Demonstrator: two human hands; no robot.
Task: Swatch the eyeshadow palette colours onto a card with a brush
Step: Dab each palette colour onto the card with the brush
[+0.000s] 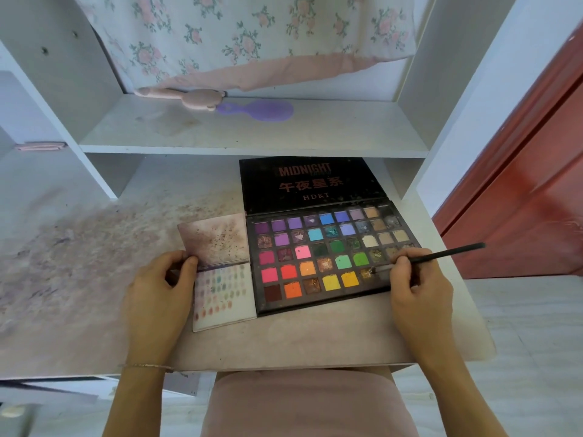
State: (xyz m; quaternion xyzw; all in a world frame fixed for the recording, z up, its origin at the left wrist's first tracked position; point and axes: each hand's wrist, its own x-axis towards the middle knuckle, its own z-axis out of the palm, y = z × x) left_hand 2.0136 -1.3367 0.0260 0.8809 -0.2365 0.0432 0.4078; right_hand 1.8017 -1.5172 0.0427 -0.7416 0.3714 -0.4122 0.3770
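An open black eyeshadow palette (328,257) with several rows of coloured pans lies on the desk, its lid (310,184) folded back. Just left of it lies a white card (224,294) carrying rows of faint swatches, with a stained upper flap (217,238). My left hand (161,285) pinches the card's left edge at the fold. My right hand (416,285) grips a thin black brush (441,255); its tip rests on a gold pan (367,273) near the palette's right end.
The desk top (284,339) is stained with powder, most heavily at the left. A shelf (252,130) above holds a purple hairbrush (258,110) and a pink one (186,96). A floral curtain (246,36) hangs behind. A red door (523,190) stands right.
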